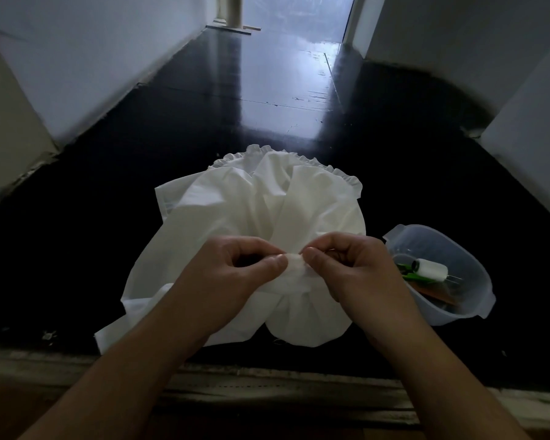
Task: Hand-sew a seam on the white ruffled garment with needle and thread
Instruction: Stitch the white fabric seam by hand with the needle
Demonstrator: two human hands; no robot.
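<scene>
A: Work surface: a glossy black floor [204,122] running between pale walls, with a worn ledge along your near edge.

B: Location of the garment?

A: The white ruffled garment [235,201] lies bunched on the floor directly in front of you, its frilled edge on the far side.

B: Hand status?

A: Your left hand [235,274] pinches a small fold of the cloth between thumb and forefinger. Your right hand [353,268] pinches the same fold just beside it, fingertips nearly touching (needle and thread cannot be made out at the pinch).

B: Supplies?

A: To your right, a clear plastic tub [477,309] holds a white thread spool [431,269] and something green [405,271].
</scene>
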